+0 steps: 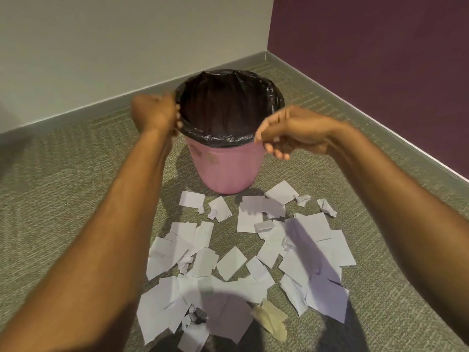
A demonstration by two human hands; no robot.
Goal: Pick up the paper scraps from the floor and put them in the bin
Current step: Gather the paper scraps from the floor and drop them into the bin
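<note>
A pink bin [225, 168] with a black liner [228, 141] stands on the carpet near the room's corner. Several white paper scraps [228, 265] lie spread on the floor in front of it, some crumpled. My left hand [154, 113] is at the bin's left rim, with its fingers curled over the liner's edge. My right hand [291, 133] hovers at the front right of the rim. Its fingers are loosely bent and apart, and I see no paper in them. Both hands are slightly blurred.
A beige scrap [271, 318] lies among the white ones near the bottom. A pale wall [114, 47] and a dark purple wall [380, 59] meet in a corner just behind the bin. Grey-green carpet [63, 186] stretches to the left.
</note>
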